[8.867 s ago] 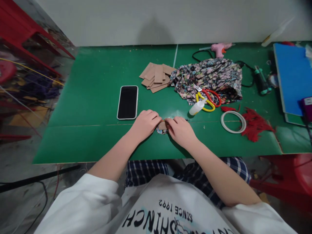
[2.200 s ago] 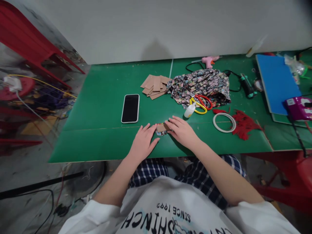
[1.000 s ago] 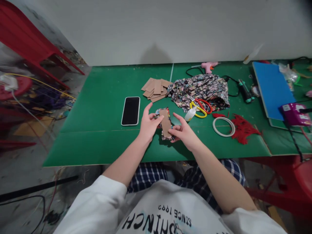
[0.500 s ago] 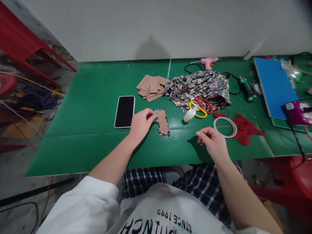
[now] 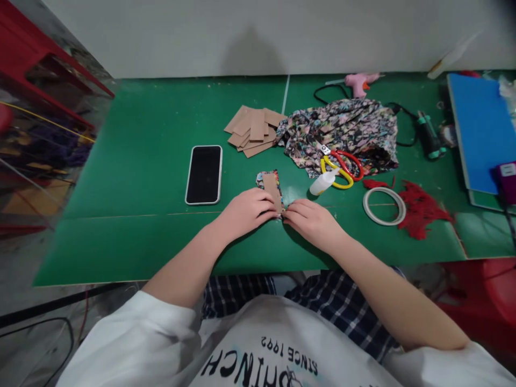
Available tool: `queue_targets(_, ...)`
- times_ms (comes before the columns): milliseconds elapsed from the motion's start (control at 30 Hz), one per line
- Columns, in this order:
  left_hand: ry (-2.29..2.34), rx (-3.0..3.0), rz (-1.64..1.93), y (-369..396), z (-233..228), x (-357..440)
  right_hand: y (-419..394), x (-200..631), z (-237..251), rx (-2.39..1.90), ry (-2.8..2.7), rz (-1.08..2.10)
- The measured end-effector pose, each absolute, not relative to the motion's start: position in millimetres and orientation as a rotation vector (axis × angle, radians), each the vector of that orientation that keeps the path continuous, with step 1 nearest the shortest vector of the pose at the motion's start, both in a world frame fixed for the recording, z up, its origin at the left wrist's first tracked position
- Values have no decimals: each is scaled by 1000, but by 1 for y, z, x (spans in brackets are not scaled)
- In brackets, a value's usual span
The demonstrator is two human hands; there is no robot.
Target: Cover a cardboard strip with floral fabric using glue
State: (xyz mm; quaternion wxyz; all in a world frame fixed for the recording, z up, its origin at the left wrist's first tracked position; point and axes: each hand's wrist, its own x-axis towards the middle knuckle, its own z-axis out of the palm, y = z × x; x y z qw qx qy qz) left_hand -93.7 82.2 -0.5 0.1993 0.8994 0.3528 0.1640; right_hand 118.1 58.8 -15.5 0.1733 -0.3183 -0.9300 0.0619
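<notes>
A small brown card strip lies on a scrap of floral cloth on the green table, just in front of me. My left hand rests on the strip's near left end, fingers curled over it. My right hand pinches the near right corner of the cloth and card. The near end of the strip is hidden under my fingers.
A black phone lies left of the strip. Behind it is a pile of card pieces, bunched floral fabric, scissors, a small glue bottle, a tape ring, red scraps, a pink glue gun and a blue board.
The cloth-backed card strip was lifted and turned in both hands, then laid flat. My right hand drew away to the right and has now come back to its near end.
</notes>
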Motion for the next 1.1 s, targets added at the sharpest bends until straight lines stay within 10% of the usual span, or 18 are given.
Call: queue_targets(1100, 1155, 2685, 335, 76, -2, -87, 71, 112, -19, -1031, -2399, 458)
